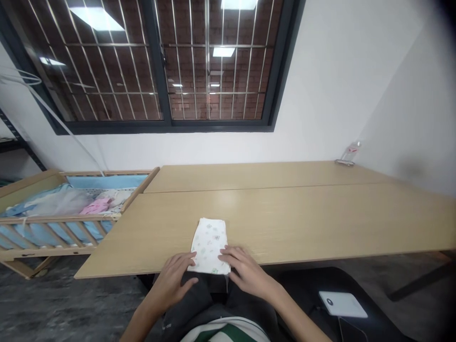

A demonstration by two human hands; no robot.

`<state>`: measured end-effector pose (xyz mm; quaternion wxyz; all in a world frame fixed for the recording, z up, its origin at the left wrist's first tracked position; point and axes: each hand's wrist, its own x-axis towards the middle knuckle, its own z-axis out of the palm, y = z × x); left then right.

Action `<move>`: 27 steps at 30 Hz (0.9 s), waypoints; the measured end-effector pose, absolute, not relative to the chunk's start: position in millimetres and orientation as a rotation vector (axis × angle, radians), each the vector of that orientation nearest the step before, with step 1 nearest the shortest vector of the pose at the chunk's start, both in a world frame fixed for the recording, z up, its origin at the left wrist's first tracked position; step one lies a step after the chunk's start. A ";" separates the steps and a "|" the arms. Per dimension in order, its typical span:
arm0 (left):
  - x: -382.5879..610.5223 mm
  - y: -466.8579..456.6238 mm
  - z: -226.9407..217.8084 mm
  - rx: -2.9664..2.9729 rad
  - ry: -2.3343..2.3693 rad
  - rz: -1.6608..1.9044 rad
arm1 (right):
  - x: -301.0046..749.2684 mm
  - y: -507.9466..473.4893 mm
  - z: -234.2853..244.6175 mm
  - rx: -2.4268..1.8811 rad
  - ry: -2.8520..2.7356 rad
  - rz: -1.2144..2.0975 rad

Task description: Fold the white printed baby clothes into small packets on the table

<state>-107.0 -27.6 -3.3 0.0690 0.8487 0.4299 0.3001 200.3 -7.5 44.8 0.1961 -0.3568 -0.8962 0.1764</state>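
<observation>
A folded white cloth (pixel 209 242) with a small pale print lies flat at the table's front edge, straight ahead of me. My left hand (pixel 177 276) rests at its left side, fingertips touching the cloth's edge and thumb spread away. On the opposite side, my right hand (pixel 245 271) lays its outstretched fingers on the cloth's right edge. Neither hand grips it; the fingers of both are apart. What kind of cloth it is, I cannot make out from its folded shape.
The pale wooden table (pixel 302 218) reaches the wall under a barred window (pixel 166 61). A wooden crib (pixel 64 221) with blue lining stands at left. A clear bottle (pixel 352 151) sits at the back right. A white phone-like device (pixel 342 304) lies on a black seat (pixel 320 278).
</observation>
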 end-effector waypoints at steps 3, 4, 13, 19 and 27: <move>-110.6 -20.8 0.4 2.546 1.266 0.895 | 198.7 -5.6 50.9 -0.996 -2.385 0.599; -110.9 -15.5 2.6 2.530 1.254 0.891 | 196.9 -2.0 53.1 -0.999 -2.337 0.636; -93.2 51.2 27.8 2.128 1.226 0.860 | 180.6 53.7 36.5 -1.267 -1.920 0.758; -72.3 71.4 27.3 2.003 1.570 0.868 | 169.9 72.9 29.8 -1.421 -1.782 0.622; -55.5 73.2 18.1 1.978 1.995 0.749 | 156.7 87.7 30.6 -1.692 -1.751 0.409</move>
